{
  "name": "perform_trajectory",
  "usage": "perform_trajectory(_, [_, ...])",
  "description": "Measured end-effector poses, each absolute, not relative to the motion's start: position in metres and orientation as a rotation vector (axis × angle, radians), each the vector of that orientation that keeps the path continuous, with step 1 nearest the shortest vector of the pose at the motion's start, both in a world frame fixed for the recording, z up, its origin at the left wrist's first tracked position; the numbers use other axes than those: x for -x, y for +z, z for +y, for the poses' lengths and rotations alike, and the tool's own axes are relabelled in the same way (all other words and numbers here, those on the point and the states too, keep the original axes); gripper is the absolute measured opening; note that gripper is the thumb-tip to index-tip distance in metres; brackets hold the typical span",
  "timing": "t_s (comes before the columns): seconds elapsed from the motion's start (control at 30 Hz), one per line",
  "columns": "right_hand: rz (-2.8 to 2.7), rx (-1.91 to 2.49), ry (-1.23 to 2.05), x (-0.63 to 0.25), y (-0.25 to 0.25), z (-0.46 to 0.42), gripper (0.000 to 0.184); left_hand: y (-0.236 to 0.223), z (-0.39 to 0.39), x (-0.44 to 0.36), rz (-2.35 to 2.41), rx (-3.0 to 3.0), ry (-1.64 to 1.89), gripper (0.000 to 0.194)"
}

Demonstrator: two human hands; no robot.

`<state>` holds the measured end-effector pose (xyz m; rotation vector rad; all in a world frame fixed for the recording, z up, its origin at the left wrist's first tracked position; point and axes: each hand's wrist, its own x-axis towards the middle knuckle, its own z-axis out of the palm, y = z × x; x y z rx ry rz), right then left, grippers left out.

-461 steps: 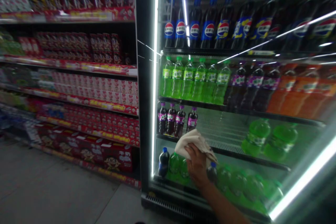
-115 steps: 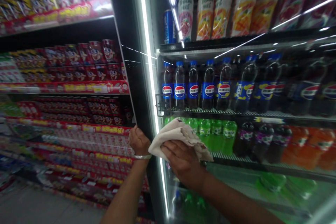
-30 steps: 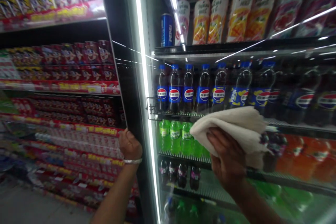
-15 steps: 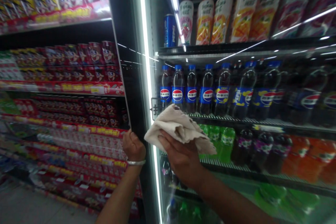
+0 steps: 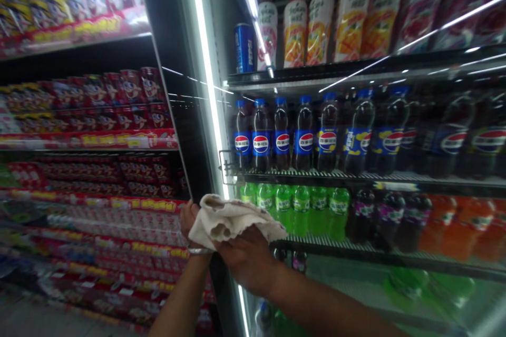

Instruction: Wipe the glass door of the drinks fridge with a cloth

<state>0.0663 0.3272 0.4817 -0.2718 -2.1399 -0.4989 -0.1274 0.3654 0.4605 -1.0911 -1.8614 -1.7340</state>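
One crumpled off-white cotton cloth lies against the glass door of a drinks cooler, just right of the door's black metal frame. The right hand is closed on the cloth's lower edge, its arm reaching in from the lower right. The left hand is curled around the frame's edge, with a thin silver bangle on its wrist. The two hands are close together, and the cloth's left end overlaps the left hand's fingers.

Behind the glass, several green soda bottles stand level with the cloth, beside dark bottles with purple labels and orange drink bottles. On the wire shelf above stands a row of dark cola bottles with blue Pepsi labels. Higher up are tall fruit-juice bottles and one blue Pepsi can. A bright white strip light runs down the door's edge. To the left, store shelves hold rows of red snack packets.
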Motion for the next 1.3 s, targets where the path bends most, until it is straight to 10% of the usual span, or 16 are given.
perform_trajectory(0.27, [-2.051,0.299,-0.41,-0.103,0.455,0.32,0.033,0.477,0.353,0.108,-1.91,0.985,-1.775,0.045])
perform_trajectory(0.83, [-1.902,0.733,-0.656,-0.273,0.403,0.306,0.06,0.478,0.356,0.111,-1.928,0.891,-1.705,0.036])
perform_trajectory(1.3, [-1.636,0.755,-0.892,-0.375,0.434,0.311,0.029,0.474,0.358,0.114,-1.947,0.824,-1.654,0.036])
